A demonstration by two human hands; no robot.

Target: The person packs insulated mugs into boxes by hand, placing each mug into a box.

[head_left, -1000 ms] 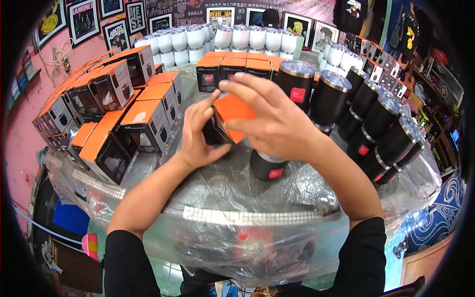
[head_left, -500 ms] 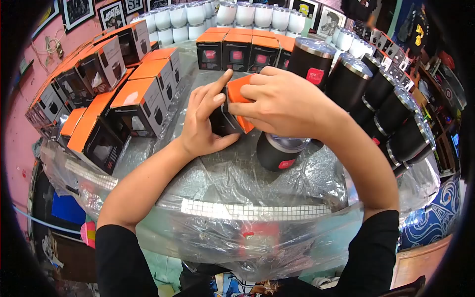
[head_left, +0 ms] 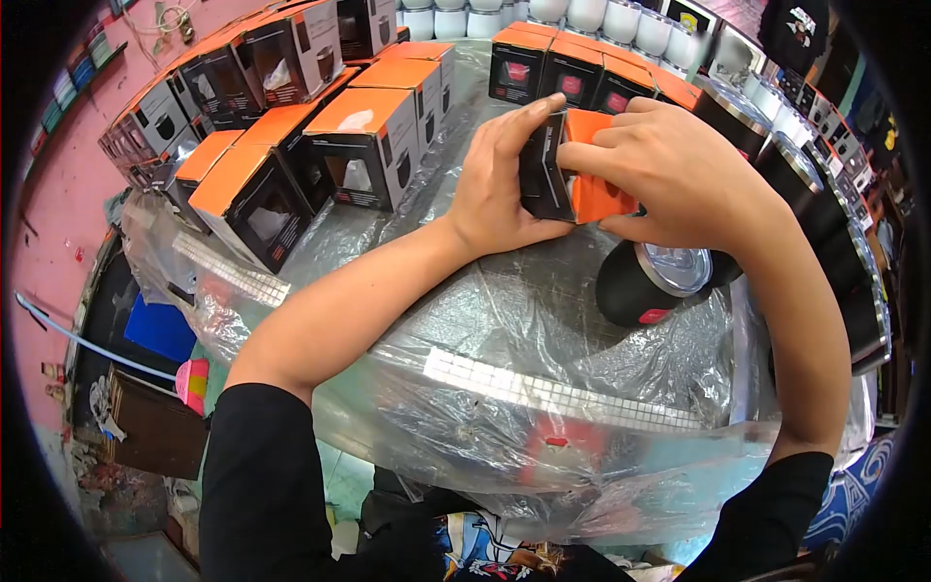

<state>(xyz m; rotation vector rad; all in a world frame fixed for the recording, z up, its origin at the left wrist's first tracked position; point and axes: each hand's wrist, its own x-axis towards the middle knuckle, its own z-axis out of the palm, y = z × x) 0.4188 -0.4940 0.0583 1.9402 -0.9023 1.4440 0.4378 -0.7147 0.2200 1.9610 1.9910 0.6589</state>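
1. Since half a second ago, our view has swung left and down, so our hands and the box sit higher and further right.
2. Our left hand point(head_left: 499, 184) clasps the black side of the small box point(head_left: 572, 179), thumb up along its edge.
3. Our right hand point(head_left: 669, 170) wraps the box's orange end, fingers curled over it.
4. We hold the box just above the lying black tumbler point(head_left: 645, 286) on the plastic-covered table point(head_left: 504, 320).
5. Boxed stock point(head_left: 364, 145) stands to the left.
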